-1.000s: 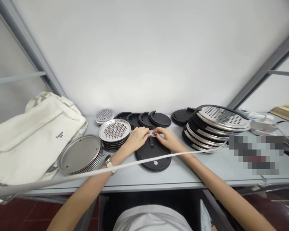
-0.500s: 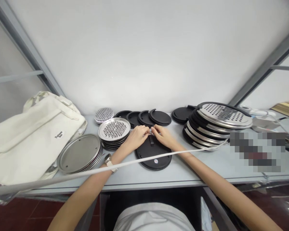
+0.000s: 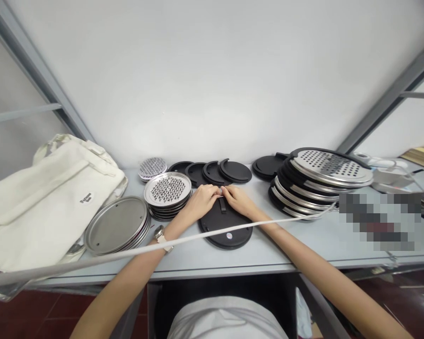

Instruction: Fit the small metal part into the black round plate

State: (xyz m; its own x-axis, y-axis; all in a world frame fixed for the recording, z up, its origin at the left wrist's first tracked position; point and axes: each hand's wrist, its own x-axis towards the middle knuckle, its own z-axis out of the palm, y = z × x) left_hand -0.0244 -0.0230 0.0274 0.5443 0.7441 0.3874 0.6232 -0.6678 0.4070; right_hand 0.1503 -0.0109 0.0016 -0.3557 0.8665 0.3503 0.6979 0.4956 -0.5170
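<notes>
My left hand [image 3: 205, 200] and my right hand [image 3: 237, 199] meet at the far edge of a black round disc [image 3: 226, 226] lying flat on the table. Thumbs and fingertips are pressed together, almost touching each other. What they pinch is too small and covered to make out. Below the fingertips, a short raised black bar [image 3: 222, 205] runs down the disc, and a small round sticker [image 3: 229, 236] sits near its front edge. Just left of my left hand stands a stack topped by a round metal grater plate [image 3: 167, 189].
Plain metal discs [image 3: 116, 225] and a cream bag [image 3: 45, 202] lie left. Behind are black discs with raised rims [image 3: 236, 172] and a small grater stack [image 3: 152, 168]. A tall stack of perforated plates [image 3: 330, 165] stands right. A pale cord [image 3: 194, 236] crosses before my forearms.
My fingers have closed in a little at the disc's far edge. A small shiny bit seen between them before is now mostly covered. The disc stays in place.
</notes>
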